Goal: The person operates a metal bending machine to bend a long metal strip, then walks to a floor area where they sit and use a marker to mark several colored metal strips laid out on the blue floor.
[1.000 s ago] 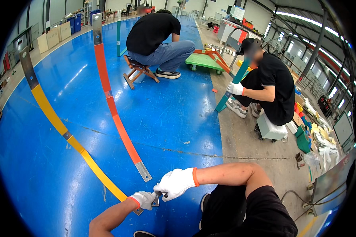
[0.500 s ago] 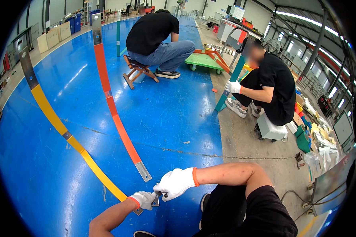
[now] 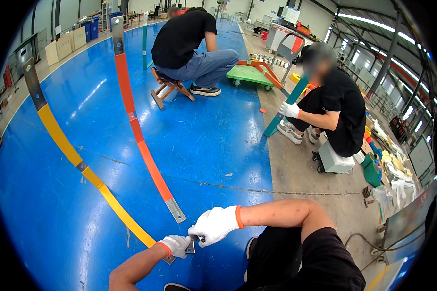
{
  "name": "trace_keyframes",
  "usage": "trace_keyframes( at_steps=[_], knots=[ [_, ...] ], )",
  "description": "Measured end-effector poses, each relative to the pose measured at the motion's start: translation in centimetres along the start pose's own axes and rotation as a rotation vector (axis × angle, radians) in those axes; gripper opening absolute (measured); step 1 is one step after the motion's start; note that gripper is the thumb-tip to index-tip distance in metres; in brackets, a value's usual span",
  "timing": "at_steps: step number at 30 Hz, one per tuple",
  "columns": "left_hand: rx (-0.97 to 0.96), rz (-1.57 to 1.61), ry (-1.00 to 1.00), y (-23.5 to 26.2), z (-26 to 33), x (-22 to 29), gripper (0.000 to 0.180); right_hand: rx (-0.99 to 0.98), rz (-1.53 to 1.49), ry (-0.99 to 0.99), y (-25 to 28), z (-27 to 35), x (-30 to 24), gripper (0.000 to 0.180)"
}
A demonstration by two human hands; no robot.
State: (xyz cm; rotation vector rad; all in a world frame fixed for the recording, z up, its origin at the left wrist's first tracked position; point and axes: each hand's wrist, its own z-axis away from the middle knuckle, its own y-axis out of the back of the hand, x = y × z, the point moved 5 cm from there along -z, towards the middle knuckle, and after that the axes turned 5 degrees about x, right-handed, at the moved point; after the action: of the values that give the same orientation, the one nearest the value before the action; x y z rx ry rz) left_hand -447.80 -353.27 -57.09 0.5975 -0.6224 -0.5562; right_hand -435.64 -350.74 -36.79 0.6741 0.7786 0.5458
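My left hand (image 3: 176, 246), in a white glove with an orange cuff, is closed by the end of the yellow strip. A flat metal piece with a hole (image 3: 191, 248) sticks out from under its fingers. Touching its fingertips, my right hand (image 3: 215, 226), gloved the same way, is closed round a small dark and metallic object (image 3: 197, 238) mostly hidden in the fist. The yellow metal strip (image 3: 115, 206) runs off to the far left, its bare holed end (image 3: 169, 259) beside my left hand. Just beyond my hands lies the bare near end of a red metal strip (image 3: 153, 165).
A person on a wooden folding stool (image 3: 172, 87) sits ahead. At right another person, on a white wheeled box (image 3: 336, 158), grips a green strip (image 3: 289, 104) with a gloved hand. A green trolley (image 3: 250, 73) stands between them. Rolls and scraps (image 3: 372, 169) lie at far right.
My hands look unmoved. The person at right has shifted, with the gloved hand and green strip moving slightly right. The person on the stool leans a little to the left.
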Motion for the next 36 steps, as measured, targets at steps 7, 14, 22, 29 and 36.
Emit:
trace_keyframes(
  at_steps=[7, 14, 22, 29, 36],
  knots=[
    [-0.045, -0.004, 0.011, 0.19, 0.29, 0.23, 0.053, 0.005, 0.014, 0.002, -0.14, -0.08, 0.12, 0.034],
    [-0.065, -0.009, 0.03, 0.1, 0.16, 0.14, 0.053, -0.005, 0.021, 0.006, 0.05, -0.04, -0.11, 0.034],
    [-0.046, -0.011, 0.02, 0.04, 0.28, 0.18, 0.053, -0.016, 0.013, -0.006, -0.16, -0.14, -0.02, 0.034],
    [-0.032, -0.004, 0.007, 0.32, 0.2, 0.18, 0.053, -0.004, 0.011, -0.006, 0.2, 0.17, -0.25, 0.034],
    [-0.061, -0.012, 0.02, 0.0, 0.11, 0.1, 0.055, 0.018, -0.013, 0.014, 0.09, 0.11, -0.27, 0.036]
  ],
)
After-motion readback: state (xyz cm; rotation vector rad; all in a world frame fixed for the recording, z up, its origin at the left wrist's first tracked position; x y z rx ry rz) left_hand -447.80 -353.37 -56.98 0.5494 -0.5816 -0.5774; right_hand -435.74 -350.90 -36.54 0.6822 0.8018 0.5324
